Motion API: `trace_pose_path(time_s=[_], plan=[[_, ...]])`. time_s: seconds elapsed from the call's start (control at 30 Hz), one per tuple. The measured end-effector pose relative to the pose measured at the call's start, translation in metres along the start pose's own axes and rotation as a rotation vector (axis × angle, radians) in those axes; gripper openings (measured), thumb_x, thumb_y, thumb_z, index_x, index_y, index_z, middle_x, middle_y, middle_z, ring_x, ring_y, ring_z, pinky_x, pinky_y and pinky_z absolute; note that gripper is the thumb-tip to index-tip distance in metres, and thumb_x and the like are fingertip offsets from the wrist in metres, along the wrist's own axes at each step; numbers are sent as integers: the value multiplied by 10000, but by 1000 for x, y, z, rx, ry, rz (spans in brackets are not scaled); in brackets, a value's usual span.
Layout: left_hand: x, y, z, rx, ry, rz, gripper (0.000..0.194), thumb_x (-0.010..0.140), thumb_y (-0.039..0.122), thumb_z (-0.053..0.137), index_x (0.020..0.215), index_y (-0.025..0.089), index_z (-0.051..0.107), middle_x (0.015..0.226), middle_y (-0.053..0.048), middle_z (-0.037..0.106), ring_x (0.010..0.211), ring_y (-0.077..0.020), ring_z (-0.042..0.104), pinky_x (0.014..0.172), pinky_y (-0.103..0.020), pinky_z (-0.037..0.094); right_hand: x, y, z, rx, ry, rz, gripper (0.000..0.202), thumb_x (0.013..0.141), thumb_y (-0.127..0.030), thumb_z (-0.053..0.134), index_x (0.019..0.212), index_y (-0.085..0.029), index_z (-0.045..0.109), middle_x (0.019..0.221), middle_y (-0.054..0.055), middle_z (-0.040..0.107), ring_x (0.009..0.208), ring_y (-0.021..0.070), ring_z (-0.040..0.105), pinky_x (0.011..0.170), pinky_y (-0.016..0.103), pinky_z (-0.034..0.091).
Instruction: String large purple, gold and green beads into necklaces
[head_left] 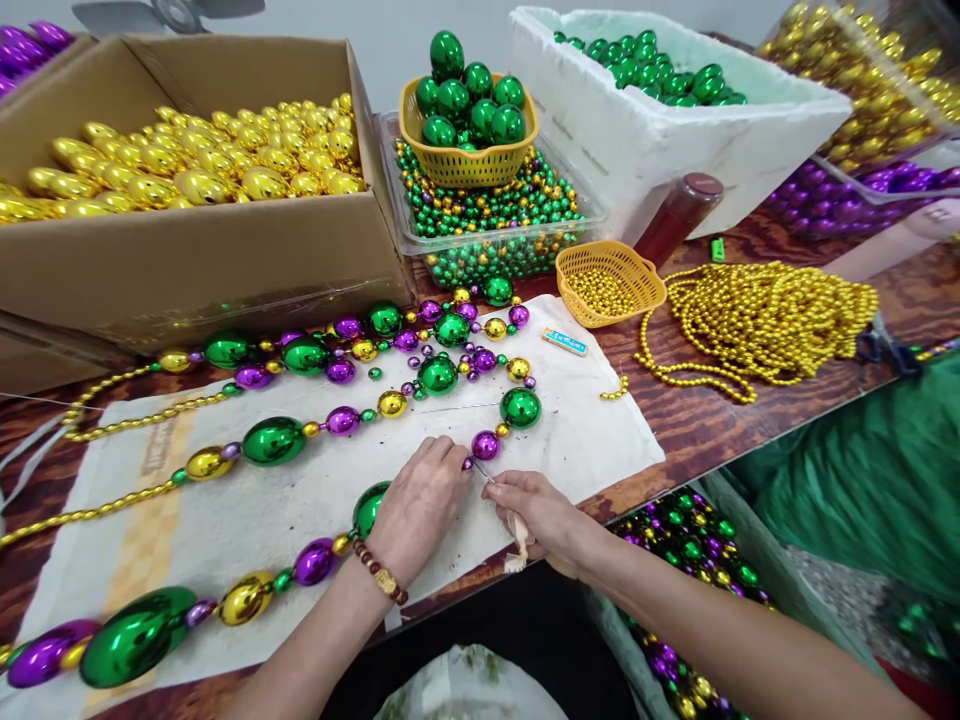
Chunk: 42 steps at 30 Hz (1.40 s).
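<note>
A bead strand of shiny green, gold and purple balls loops over the white cloth (247, 540). My left hand (424, 500), with a brown bead bracelet at the wrist, is closed on this strand beside a purple bead (486, 445). A large green bead (369, 510) is partly hidden behind it. Pinched in my right hand (536, 515) is a thin needle-like tool (486, 473), its tip at the strand beside my left fingertips. A cream tassel-like tail (517, 540) hangs below the right fingers. Further back lie more strung beads, including a green one (274, 441).
Behind the cloth stand a cardboard box (202, 265) of gold beads, a clear bin (495, 240) topped by a yellow basket (469, 165), and a white foam box (675, 140). At right lie a small basket (611, 270), gold bead strings (765, 320) and a tilted reddish bottle (679, 220).
</note>
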<state>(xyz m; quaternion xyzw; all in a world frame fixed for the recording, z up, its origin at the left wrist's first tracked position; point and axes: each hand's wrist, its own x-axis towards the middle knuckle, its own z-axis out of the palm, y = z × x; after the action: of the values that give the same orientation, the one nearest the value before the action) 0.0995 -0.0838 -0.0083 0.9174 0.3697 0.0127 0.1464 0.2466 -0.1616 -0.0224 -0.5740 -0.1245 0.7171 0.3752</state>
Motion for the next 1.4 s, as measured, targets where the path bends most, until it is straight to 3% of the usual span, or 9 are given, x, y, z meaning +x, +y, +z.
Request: trace_pose_path(time_s=[0.4,0.7,1.07,1.27,1.4], plan=[[-2,5,-3,45,5,-56,111,915,199,470,979,182,560,939,-62,559,941,-237,511,826,-382,452,1,6,2,52,-8,-10,197,788,-355,616,811,-167,566,530,-75,392,384,54,299,312,159,194],[-2,5,-5,51,-32,-23,146,928,170,419,958,178,562,938,-65,551,948,-237,501,839,-380,453,-4,2,-6,96,-122,8,285,763,-400,654,877,-146,592,503,-97,355,371,34,196,319,173,85],[-2,5,-2,96,3,21,183,938,181,403,993,180,577,925,-69,556,933,-238,498,828,-396,454,3,6,6,22,53,-17,159,811,-304,593,752,-186,506,497,-88,409,348,45,290,318,154,157],[-2,3,2,41,27,-36,171,942,192,412,971,170,579,933,-71,555,937,-229,506,831,-383,457,3,4,0,-33,91,-34,152,824,-330,569,788,-192,517,552,-76,407,374,56,338,320,152,194],[-1,4,3,63,22,-19,180,947,201,403,963,171,580,929,-72,549,929,-235,500,821,-390,453,4,4,-3,-63,46,-40,184,824,-364,572,794,-190,520,552,-72,406,395,65,336,341,160,215]])
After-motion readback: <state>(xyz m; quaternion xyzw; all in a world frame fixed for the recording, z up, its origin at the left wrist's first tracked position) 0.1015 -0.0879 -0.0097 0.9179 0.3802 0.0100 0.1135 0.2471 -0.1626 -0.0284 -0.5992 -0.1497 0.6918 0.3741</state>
